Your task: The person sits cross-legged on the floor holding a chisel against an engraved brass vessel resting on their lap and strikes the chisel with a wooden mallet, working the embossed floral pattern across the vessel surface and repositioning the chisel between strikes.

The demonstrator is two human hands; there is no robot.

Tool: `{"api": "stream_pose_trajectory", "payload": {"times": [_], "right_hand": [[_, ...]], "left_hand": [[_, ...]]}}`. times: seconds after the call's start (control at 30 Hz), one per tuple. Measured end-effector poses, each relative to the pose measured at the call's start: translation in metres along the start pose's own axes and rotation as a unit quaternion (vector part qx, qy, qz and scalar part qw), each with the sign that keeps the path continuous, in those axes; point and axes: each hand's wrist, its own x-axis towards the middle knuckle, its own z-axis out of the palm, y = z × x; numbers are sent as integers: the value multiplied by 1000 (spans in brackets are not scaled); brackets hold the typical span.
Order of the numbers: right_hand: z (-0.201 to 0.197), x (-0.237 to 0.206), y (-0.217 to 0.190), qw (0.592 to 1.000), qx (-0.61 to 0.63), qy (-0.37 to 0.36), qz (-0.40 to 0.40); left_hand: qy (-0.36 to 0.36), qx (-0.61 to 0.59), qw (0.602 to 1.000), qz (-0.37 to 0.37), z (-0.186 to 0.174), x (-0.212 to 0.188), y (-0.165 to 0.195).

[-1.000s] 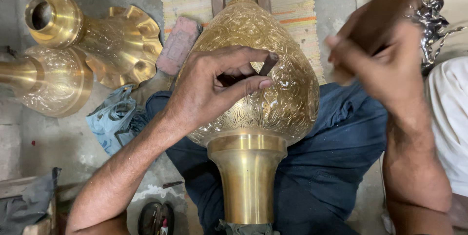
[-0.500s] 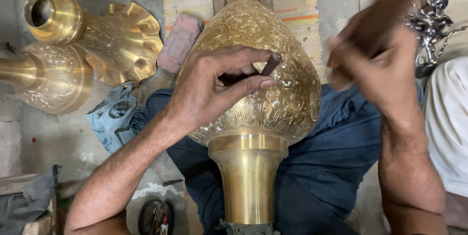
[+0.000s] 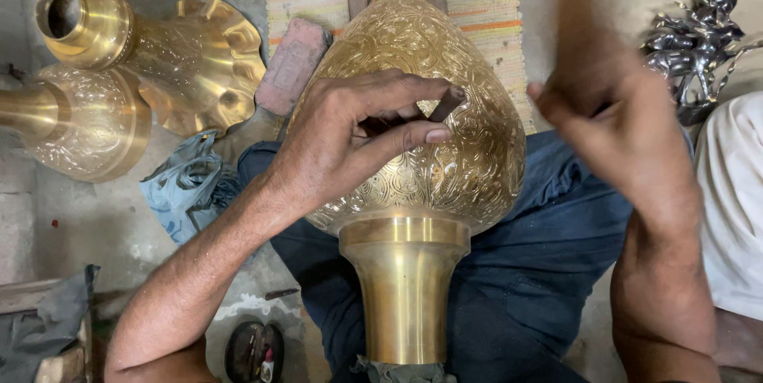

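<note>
Brass vase (image 3: 421, 152), engraved and teardrop-shaped, lies across your lap with its plain neck toward you. Your left hand (image 3: 350, 141) rests on its body, fingers (image 3: 413, 137) pinched shut around a small dark punch (image 3: 447, 105) set against the metal. Your right hand (image 3: 616, 125) is raised beside the vase, blurred; its grip cannot be told.

Two gold brass fluted vessels (image 3: 135, 73) lying top left, crumpled blue plastic bag (image 3: 184, 188) nr them, reddish brick (image 3: 292, 67), silver metal figurines (image 3: 699, 37) top rt.
</note>
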Motion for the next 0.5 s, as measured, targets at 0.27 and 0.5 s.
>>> {"api": "stream_pose_trajectory", "payload": {"times": [0.27, 0.5], "right_hand": [[5, -14, 2, 994, 102, 6, 43], [12, -17, 3, 996, 74, 46, 25]], "left_hand": [[-1, 10, 999, 36, -2, 0, -1], [-14, 11, 999, 37, -1, 0, -1]]}}
